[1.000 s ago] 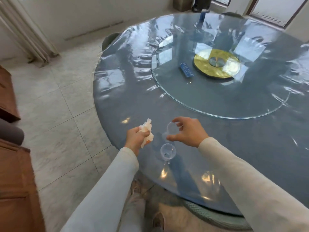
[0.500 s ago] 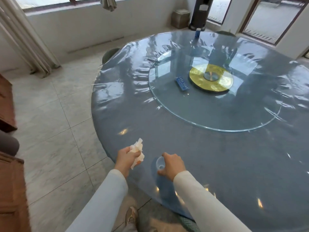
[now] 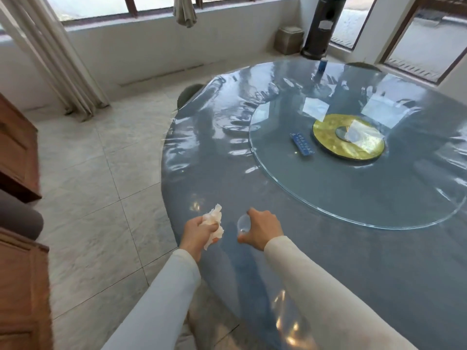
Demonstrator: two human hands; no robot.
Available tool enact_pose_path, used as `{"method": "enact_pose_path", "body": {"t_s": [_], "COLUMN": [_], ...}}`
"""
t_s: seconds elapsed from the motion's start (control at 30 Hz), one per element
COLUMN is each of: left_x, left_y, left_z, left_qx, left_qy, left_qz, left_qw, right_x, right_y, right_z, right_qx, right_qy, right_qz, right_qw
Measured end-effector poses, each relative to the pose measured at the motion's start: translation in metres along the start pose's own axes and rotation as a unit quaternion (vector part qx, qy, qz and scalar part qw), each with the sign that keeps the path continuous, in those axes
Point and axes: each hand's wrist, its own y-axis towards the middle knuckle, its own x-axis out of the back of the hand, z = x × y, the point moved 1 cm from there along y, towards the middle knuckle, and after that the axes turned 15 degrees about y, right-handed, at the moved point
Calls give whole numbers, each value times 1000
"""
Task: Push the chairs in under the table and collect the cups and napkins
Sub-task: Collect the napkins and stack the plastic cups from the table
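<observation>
My left hand (image 3: 198, 231) is closed around a crumpled white napkin (image 3: 214, 218) over the near left edge of the round grey-blue table (image 3: 379, 261). Just to its right, my right hand (image 3: 265, 229) grips clear plastic cups (image 3: 243, 224), their mouth pointing left; how many are stacked is unclear. A dark chair back (image 3: 188, 93) shows at the table's far left rim, tucked close. Another chair back (image 3: 362, 65) peeks over the far edge.
A glass turntable (image 3: 328, 198) with a gold centre disc (image 3: 348, 141) carries a blue remote (image 3: 300, 145). A small blue object (image 3: 323, 64) stands at the far rim. Wooden cabinets (image 3: 17, 152) line the left wall; a curtain (image 3: 58, 59) and a dark heater (image 3: 326, 26) stand beyond.
My right hand took the second cup off the table and drew in beside my left hand. My view swung left and up, showing more floor and windows.
</observation>
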Motion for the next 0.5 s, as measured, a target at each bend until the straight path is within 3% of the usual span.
{"method": "enact_pose_path", "body": {"t_s": [0.2, 0.5], "left_x": [88, 231], "left_y": [70, 191], "left_z": [-41, -125], "left_qx": [-7, -7], "left_qy": [-8, 38], "left_qz": [-33, -60], "left_qw": [999, 997], "right_x": [-3, -2], "right_y": [85, 216], "right_z": [104, 239], "right_qx": [13, -24], "right_qy": [129, 152], "right_qz": [-70, -115], "right_qw": [989, 981]}}
